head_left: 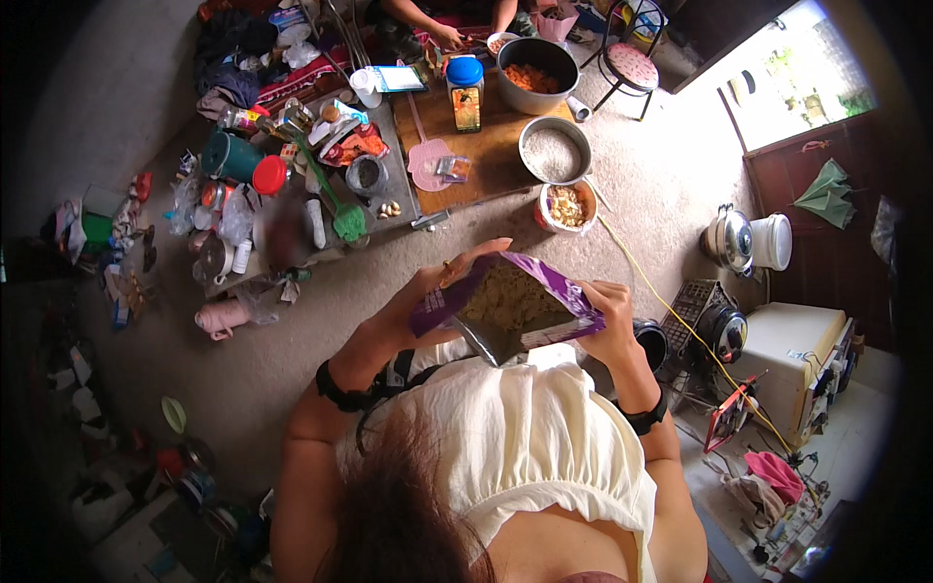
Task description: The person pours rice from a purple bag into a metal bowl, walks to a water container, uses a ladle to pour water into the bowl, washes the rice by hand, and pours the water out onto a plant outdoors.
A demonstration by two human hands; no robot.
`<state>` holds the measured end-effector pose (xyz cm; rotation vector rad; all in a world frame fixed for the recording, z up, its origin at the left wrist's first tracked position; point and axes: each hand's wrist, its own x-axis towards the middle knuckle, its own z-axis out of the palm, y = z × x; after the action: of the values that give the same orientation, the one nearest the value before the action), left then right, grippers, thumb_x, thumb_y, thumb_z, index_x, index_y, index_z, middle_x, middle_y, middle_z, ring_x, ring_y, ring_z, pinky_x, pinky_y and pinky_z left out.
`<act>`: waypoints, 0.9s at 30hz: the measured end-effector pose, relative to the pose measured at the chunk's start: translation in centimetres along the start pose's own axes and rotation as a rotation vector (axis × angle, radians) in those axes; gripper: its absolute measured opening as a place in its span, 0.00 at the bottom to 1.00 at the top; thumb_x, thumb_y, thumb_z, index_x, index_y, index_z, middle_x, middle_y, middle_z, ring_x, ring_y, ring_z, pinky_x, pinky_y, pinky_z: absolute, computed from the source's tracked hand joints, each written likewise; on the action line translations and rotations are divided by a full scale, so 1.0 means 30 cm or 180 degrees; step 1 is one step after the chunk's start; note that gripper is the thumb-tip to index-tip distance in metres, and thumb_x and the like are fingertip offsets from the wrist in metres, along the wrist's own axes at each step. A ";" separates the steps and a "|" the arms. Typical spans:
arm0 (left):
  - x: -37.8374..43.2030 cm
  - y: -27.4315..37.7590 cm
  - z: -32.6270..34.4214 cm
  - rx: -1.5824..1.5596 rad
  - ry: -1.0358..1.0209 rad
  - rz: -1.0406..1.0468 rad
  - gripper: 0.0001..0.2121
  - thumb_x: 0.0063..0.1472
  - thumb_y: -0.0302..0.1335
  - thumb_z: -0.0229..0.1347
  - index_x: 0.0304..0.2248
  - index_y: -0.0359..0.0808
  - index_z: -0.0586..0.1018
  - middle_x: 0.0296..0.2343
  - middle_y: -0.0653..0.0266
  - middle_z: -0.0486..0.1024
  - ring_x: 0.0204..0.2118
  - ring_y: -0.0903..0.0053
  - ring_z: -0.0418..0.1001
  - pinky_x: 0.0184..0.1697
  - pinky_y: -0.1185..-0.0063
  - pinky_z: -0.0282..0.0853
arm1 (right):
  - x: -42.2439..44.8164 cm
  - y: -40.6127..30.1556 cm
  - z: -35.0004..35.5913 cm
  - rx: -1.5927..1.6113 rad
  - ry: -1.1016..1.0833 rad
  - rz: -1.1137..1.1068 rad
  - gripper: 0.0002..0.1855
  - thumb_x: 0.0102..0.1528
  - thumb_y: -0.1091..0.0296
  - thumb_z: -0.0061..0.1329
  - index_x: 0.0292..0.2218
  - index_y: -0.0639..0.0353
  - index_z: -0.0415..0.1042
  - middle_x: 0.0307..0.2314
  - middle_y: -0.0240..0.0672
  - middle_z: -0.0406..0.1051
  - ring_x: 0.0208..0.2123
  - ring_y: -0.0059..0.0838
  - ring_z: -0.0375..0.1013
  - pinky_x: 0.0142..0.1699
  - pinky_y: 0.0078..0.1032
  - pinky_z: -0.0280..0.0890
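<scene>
In front of my chest I hold an open purple bag (557,280) with a silvery lining. Brownish, crumbly contents (506,295) show through its wide mouth. My left hand (437,291) grips the bag's left side, fingers spread along the outside. On the other side, my right hand (609,317) pinches the right corner. Beyond the bag, on the floor, stands a tub of mixed chopped pieces (568,206). A metal pot of white grains (554,151) sits just behind that tub, at the low wooden table's corner.
Across the low table (466,186), a person's hand (446,36) works near a small bowl (501,42). A large pot (536,76) holds orange pieces. A blue-lidded jar (465,95) and a pink fly swatter (430,164) lie nearby. A yellow cable (656,295) crosses the floor at right.
</scene>
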<state>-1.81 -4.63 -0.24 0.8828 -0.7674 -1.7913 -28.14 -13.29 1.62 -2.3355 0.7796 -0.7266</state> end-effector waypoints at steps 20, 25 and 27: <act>0.043 0.064 0.038 0.3490 -0.0004 0.2188 0.30 0.51 0.30 0.64 0.53 0.34 0.68 0.38 0.53 0.79 0.36 0.62 0.80 0.38 0.74 0.76 | 0.094 -0.065 -0.009 0.0572 -0.0284 -0.0170 0.27 0.41 0.66 0.58 0.45 0.60 0.75 0.41 0.40 0.76 0.42 0.43 0.75 0.48 0.34 0.70; 0.044 0.056 0.033 0.3462 0.0024 0.2200 0.28 0.51 0.30 0.64 0.51 0.34 0.69 0.38 0.53 0.79 0.36 0.62 0.80 0.39 0.74 0.76 | 0.094 -0.070 -0.006 0.0551 -0.0305 -0.0174 0.28 0.39 0.67 0.59 0.46 0.59 0.74 0.42 0.39 0.75 0.42 0.43 0.75 0.48 0.34 0.70; 0.045 0.056 0.037 0.3452 0.0033 0.2216 0.28 0.51 0.30 0.64 0.51 0.34 0.69 0.38 0.53 0.79 0.36 0.62 0.80 0.39 0.73 0.76 | 0.098 -0.075 -0.012 0.0590 -0.0372 -0.0105 0.30 0.38 0.68 0.60 0.46 0.58 0.74 0.43 0.39 0.75 0.42 0.43 0.75 0.48 0.34 0.70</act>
<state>-2.32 -6.35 1.43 1.0766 -1.8320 -0.6714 -25.57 -13.83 4.25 -2.2055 0.5974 -0.6412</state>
